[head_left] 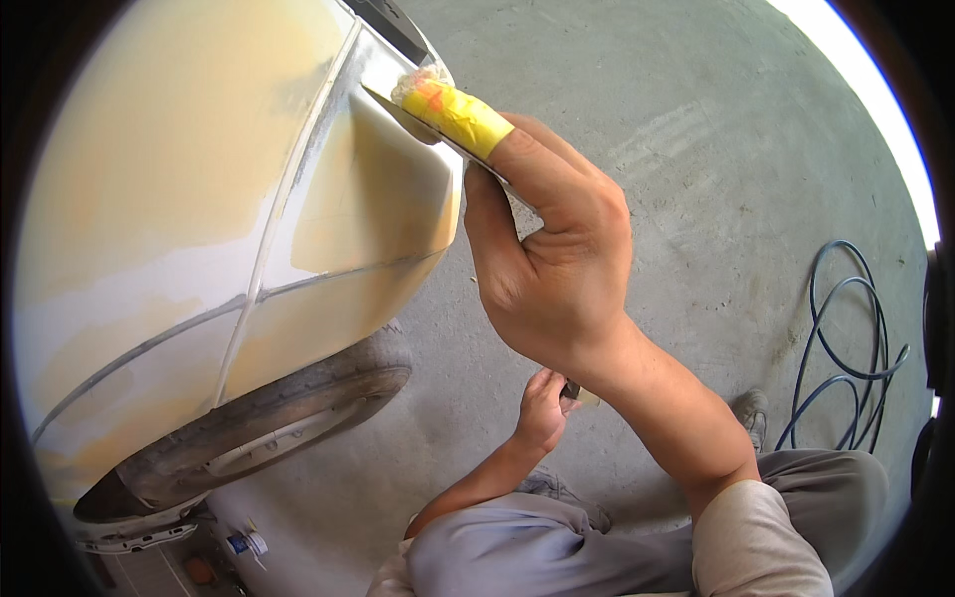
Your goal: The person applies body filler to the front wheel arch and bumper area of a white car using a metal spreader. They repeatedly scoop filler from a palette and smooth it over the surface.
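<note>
My right hand (pixel 562 234) is raised beside the car body, its thumb and fingers pinching a thin, flat scraper blade (pixel 406 117). Yellow tape (pixel 468 121) wraps one finger, with a pale, crusty lump at its tip. The blade's tip lies over the corner of the white car panel (pixel 383 189), which carries beige, sanded-looking patches; whether it presses on the surface I cannot tell. Lower down, my left hand (pixel 542 413) is closed round a small dark object (pixel 570 389), mostly hidden behind my right forearm.
Below the panel sits a car wheel (pixel 388 363) with a dark tyre. Coiled dark hose (pixel 816 328) lies on the grey concrete floor (pixel 696 199) at the right. A small blue-and-white item (pixel 247 542) is near the lower left. My bent knees are close below.
</note>
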`<action>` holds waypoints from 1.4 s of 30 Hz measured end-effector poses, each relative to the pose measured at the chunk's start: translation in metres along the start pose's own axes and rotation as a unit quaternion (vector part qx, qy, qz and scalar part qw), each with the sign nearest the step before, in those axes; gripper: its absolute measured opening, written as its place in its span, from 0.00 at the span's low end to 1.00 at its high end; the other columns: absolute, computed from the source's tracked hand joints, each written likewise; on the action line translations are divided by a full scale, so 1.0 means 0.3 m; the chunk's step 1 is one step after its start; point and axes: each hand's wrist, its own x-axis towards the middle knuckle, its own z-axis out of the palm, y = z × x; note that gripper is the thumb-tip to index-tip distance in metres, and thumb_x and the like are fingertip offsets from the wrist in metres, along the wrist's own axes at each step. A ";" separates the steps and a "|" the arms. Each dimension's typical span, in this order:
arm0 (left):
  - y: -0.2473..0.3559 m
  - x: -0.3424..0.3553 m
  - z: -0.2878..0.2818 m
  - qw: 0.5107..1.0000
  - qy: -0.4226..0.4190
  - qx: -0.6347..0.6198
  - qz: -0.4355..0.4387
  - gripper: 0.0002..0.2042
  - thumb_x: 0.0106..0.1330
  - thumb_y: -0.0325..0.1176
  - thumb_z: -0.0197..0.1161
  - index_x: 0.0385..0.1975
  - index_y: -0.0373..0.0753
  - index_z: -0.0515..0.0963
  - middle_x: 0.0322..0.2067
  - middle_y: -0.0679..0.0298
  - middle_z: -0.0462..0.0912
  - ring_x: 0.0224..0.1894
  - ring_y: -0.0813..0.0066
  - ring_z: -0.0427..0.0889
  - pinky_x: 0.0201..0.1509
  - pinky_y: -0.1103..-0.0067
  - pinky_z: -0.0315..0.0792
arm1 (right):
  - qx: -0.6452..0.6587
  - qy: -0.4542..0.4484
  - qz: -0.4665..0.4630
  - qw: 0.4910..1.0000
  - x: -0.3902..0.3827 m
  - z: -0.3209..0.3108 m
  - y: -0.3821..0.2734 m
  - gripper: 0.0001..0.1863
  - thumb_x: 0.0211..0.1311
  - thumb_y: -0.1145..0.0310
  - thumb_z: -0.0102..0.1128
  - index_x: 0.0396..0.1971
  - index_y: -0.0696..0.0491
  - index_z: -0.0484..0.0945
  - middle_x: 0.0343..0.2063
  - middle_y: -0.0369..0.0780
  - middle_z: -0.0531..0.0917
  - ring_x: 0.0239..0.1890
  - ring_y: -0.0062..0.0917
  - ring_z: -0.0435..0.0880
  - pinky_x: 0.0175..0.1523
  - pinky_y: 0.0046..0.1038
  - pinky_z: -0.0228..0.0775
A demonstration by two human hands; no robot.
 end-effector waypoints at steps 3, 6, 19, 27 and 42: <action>-0.011 0.010 -0.034 0.998 -0.062 -0.013 0.008 0.18 0.82 0.43 0.55 0.64 0.42 0.72 0.55 0.68 0.79 0.55 0.82 0.78 0.53 0.75 0.75 | 0.005 0.013 -0.003 1.000 -0.009 0.037 0.006 0.22 0.60 0.90 0.56 0.53 0.59 0.85 0.45 0.46 0.88 0.40 0.33 0.89 0.42 0.27 0.80; -0.017 0.013 -0.054 0.998 -0.063 -0.018 -0.011 0.19 0.81 0.43 0.56 0.65 0.41 0.71 0.56 0.67 0.79 0.56 0.80 0.78 0.55 0.75 0.75 | -0.006 0.014 -0.009 1.000 -0.087 0.090 -0.055 0.27 0.50 0.90 0.59 0.51 0.57 0.87 0.49 0.48 0.86 0.41 0.36 0.89 0.44 0.29 0.81; -0.061 0.029 -0.081 0.998 -0.037 -0.022 -0.053 0.24 0.80 0.44 0.59 0.68 0.38 0.70 0.60 0.63 0.78 0.60 0.74 0.78 0.62 0.72 0.74 | 0.016 0.018 0.020 1.000 -0.095 0.064 -0.026 0.27 0.49 0.85 0.61 0.52 0.50 0.87 0.46 0.44 0.85 0.39 0.38 0.86 0.40 0.34 0.79; 0.024 -0.011 0.049 0.996 0.072 0.005 -0.047 0.10 0.82 0.39 0.53 0.50 0.41 0.77 0.37 0.69 0.75 0.35 0.82 0.73 0.40 0.80 0.70 | 0.009 0.042 -0.021 0.999 -0.177 0.054 -0.102 0.27 0.52 0.90 0.60 0.53 0.56 0.86 0.45 0.48 0.85 0.38 0.33 0.88 0.43 0.28 0.81; -0.021 0.010 0.029 0.999 -0.004 -0.036 -0.037 0.07 0.83 0.36 0.51 0.46 0.41 0.74 0.30 0.73 0.69 0.29 0.83 0.64 0.35 0.78 0.61 | 0.017 -0.008 0.020 1.000 -0.079 0.062 -0.088 0.30 0.50 0.89 0.59 0.54 0.51 0.86 0.47 0.45 0.84 0.43 0.37 0.86 0.44 0.33 0.80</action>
